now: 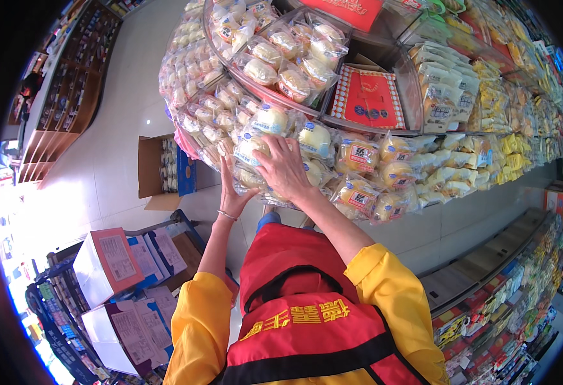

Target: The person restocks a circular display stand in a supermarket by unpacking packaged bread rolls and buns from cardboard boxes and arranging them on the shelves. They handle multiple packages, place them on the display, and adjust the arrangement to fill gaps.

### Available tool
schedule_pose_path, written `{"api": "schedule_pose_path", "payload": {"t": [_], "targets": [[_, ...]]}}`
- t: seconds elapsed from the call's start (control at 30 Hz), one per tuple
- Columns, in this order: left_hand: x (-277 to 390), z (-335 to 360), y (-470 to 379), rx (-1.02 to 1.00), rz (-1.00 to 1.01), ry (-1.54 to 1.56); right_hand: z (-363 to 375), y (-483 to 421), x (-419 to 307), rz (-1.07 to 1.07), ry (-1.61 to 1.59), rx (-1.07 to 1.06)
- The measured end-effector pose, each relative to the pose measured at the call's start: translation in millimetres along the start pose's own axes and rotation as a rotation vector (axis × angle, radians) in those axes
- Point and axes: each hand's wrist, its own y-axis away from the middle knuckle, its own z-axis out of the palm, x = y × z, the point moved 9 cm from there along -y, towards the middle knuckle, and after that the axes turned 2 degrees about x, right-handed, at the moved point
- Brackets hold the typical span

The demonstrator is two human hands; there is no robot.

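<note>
Several cakes in clear wrappers with blue print lie in the front row of a round display stand. My right hand (286,171) reaches over them, its fingers curled against one wrapped cake (249,146); whether they grip it is hidden. My left hand (234,195) is at the outer edge of the same pile, thumb and fingers spread, fingertips by a wrapped pastry (224,147). Behind my right hand are another wrapped cake (269,119) and one to its right (314,139). Farther right sit wrapped buns with red labels (357,155).
Clear dividers and a curved rim (281,98) split the stand. A red box (368,96) stands in one compartment. On the floor is an open carton of wrapped goods (163,166). A cart with stacked cartons (113,264) is at my left; a low shelf (488,260) is behind right.
</note>
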Motion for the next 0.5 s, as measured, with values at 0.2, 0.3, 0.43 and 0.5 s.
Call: {"api": "schedule_pose_path", "payload": {"t": [0.2,0.3,0.43,0.5], "targets": [[-12.1,-10.1,-37.6,0.114,-0.053,0.134,4.8,2.8,4.2,0.049,0.002,-0.094],[-11.9,-3.2,-54.1,0.132,-0.111,0.121,-21.8,6.7,3.4,0.038,-0.05,0.072],[-9.0,7.7,-62.7,0.182,-0.182,0.099,-57.4,42.3,11.6,0.113,-0.136,0.13],[-0.6,10.3,-64.4,0.179,-0.125,-0.095,-67.9,73.8,11.3,0.174,-0.192,0.122]]}}
